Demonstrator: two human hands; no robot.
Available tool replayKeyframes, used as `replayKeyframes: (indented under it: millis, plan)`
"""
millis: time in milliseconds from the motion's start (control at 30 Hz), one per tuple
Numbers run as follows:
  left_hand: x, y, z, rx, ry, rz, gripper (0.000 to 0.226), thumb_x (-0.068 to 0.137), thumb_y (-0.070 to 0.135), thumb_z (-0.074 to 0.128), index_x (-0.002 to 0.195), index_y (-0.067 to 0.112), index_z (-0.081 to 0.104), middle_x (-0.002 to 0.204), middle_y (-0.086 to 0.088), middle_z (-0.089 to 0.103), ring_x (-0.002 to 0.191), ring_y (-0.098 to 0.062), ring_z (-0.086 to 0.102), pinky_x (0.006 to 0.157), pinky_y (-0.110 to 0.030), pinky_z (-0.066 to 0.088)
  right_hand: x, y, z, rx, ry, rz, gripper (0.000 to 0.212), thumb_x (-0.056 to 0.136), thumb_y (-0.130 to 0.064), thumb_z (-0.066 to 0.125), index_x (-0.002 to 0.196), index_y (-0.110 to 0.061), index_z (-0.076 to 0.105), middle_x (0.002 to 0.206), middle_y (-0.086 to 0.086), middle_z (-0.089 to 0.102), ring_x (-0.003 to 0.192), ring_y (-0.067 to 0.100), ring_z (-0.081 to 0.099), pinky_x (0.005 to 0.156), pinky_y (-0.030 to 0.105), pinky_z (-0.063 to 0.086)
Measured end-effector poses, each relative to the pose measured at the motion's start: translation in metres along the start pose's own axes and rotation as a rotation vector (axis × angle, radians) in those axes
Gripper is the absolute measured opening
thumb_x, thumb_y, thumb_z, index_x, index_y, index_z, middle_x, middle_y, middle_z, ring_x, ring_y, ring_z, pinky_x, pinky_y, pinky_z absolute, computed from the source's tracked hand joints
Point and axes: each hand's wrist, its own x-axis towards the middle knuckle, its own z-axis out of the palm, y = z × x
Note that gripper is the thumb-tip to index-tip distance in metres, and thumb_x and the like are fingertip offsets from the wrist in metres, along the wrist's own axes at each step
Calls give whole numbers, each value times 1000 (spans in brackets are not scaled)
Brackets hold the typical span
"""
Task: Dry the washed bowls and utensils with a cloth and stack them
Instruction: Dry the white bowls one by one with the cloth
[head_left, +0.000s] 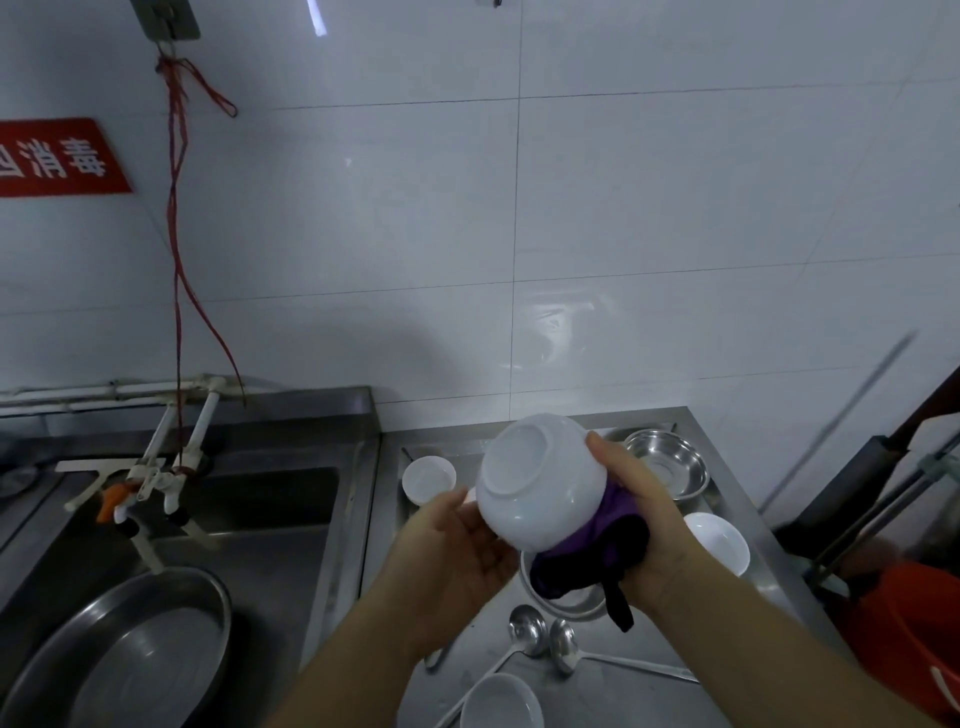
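My right hand (644, 525) grips the purple cloth (597, 561) against the white bowl (540, 483); my open left hand (457, 551) supports it. Several bowls and ladles (545, 636) are still unstacked.

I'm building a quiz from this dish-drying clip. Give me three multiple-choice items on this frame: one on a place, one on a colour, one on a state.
1. Where do the two ladles lie?
A. in the sink
B. on the counter
C. in the red bucket

2. What colour is the cloth?
A. purple and black
B. yellow
C. green

3. How is the held white bowl turned?
A. mouth to the camera
B. base to the camera
C. flat on the counter

Answers: 1 B, they rest on steel below the hands. 2 A, seen under the right hand. 3 B, its foot ring shows; the left hand supports it.
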Motion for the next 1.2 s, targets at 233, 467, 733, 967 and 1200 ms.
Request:
replayKeyframes:
  millis: [233,467,733,967,1200]
  plan:
    - [-1,5,0,-226,-151,119,43,101,26,55,136,3,68,143,-19,64,133,-35,62,105,-43,57,3,16,-8,91,51,86,59,70,-49,95,113,-12,82,120,20,77,103,36,77,78,45,64]
    - [-3,22,-4,-110,-101,235,52,101,29,54,148,9,53,143,-21,64,128,-41,65,91,-47,63,9,29,-6,18,468,58,28,97,-26,74,108,0,78,97,16,80,74,30,77,66,47,67]
    - [-7,15,6,278,-61,322,17,89,21,75,105,21,80,117,-18,75,103,-33,76,82,-42,63,-3,-7,30,-693,250,-818,15,96,-44,66,108,-47,74,99,-16,76,87,0,72,74,16,56]
    - [-13,14,-1,449,-254,410,34,94,9,62,125,20,71,119,-20,75,111,-38,73,90,-40,61,3,-3,29,-1597,-322,-1246,39,97,-36,71,131,-17,70,129,-4,69,119,17,63,107,33,45]
    - [-21,9,-7,381,-335,367,34,94,24,75,119,4,66,124,-25,69,112,-40,68,97,-50,57,14,-9,33,-1311,-30,-919,33,93,-53,62,125,-44,61,105,-23,71,95,1,67,81,18,54]
